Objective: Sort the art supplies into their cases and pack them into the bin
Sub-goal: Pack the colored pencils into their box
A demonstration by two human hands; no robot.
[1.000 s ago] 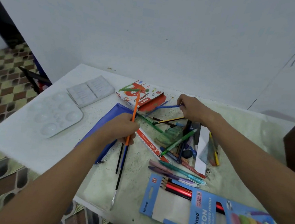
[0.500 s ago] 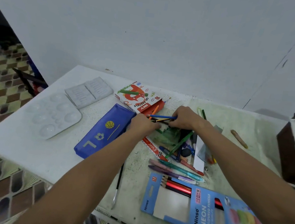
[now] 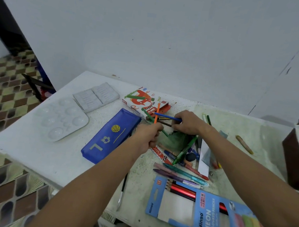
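Over the pile – left hand [image 3: 147, 134] grips orange pencil [image 3: 157, 113], upright | right hand [image 3: 187, 123] pinches blue pencil [image 3: 167, 116], pointing left

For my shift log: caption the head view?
Left hand grips orange pencil, right hand blue pencil, above the pile.

White speckled table [image 3: 50, 156] against a wall, white paint palette [image 3: 64, 118] at left, blue pencil case [image 3: 110, 137] beside it, oil pastels box [image 3: 142, 101] behind, loose pile of pens and pencils [image 3: 183, 154] centre, blue neon coloured pencils box [image 3: 207, 219] at near edge, thin paintbrush [image 3: 122, 190] beside it
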